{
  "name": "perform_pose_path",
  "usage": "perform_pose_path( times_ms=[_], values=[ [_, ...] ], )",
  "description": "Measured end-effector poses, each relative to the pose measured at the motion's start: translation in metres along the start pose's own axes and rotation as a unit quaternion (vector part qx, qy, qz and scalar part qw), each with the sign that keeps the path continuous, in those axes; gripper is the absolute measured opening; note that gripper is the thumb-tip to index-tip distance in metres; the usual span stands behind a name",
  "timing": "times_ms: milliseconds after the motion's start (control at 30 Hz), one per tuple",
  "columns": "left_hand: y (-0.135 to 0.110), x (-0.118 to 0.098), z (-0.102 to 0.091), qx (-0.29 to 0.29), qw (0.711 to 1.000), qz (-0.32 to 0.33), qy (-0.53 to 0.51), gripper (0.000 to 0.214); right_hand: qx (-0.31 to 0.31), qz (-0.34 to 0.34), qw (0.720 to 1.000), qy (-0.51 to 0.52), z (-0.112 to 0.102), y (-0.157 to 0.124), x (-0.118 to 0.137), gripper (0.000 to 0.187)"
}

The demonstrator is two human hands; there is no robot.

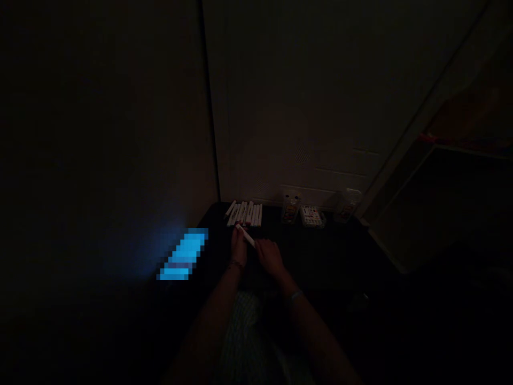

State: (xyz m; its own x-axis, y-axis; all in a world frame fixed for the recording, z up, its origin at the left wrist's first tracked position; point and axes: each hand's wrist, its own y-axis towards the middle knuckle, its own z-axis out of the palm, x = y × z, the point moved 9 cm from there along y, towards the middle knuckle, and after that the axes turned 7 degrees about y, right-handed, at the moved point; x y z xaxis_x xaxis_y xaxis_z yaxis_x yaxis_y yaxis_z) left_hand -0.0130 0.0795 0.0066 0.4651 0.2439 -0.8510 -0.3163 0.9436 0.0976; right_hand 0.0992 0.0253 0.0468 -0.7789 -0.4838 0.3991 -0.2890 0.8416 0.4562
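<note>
In very dim light, a white marker [247, 237] slants between my two hands over the dark table [320, 256]. My left hand [239, 250] is closed around its upper left end. At the lower right end, my right hand [269, 254] grips it with curled fingers. Just beyond my left hand lies a row of several white markers [244, 213], side by side, with the leftmost one tilted. Darkness hides the finer details of my fingers and of the held marker's tip.
Toward the wall stand a clear container [291, 207] with a label, a case of small white pieces [313, 216] and another clear container [348, 204]. A blurred, glowing blue screen [184, 255] is at the left. A wall [288, 107] rises behind the table.
</note>
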Motion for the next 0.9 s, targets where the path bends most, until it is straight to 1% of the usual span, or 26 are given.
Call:
perform_pose_path(
  times_ms=[100,200,300,433,533,733,900],
  values=[
    [-0.004,-0.009,0.005,0.011,0.999,0.013,0.028,0.048,-0.008,-0.016,1.000,0.000,-0.003,0.000,0.002,0.032],
    [-0.009,-0.016,0.011,0.035,0.994,0.026,0.097,0.049,-0.017,-0.037,0.999,0.013,-0.007,0.001,0.007,0.030],
    [-0.013,-0.019,0.017,0.061,0.987,0.037,0.147,0.048,-0.030,-0.048,0.998,0.034,-0.014,0.001,0.009,0.029],
    [-0.016,-0.018,0.024,0.091,0.980,0.042,0.171,0.045,-0.090,-0.005,0.994,0.062,-0.031,-0.001,0.002,0.027],
    [-0.018,-0.018,0.034,0.125,0.973,0.047,0.191,0.040,-0.119,0.023,0.989,0.082,-0.037,-0.004,-0.005,0.027],
    [-0.026,-0.016,0.049,0.182,0.958,0.046,0.218,0.034,-0.130,0.078,0.985,0.084,-0.033,-0.004,-0.021,0.026],
    [-0.033,-0.018,0.057,0.211,0.928,0.104,0.288,0.030,-0.141,0.099,0.978,0.119,-0.031,-0.007,-0.032,0.027]
  ],
)
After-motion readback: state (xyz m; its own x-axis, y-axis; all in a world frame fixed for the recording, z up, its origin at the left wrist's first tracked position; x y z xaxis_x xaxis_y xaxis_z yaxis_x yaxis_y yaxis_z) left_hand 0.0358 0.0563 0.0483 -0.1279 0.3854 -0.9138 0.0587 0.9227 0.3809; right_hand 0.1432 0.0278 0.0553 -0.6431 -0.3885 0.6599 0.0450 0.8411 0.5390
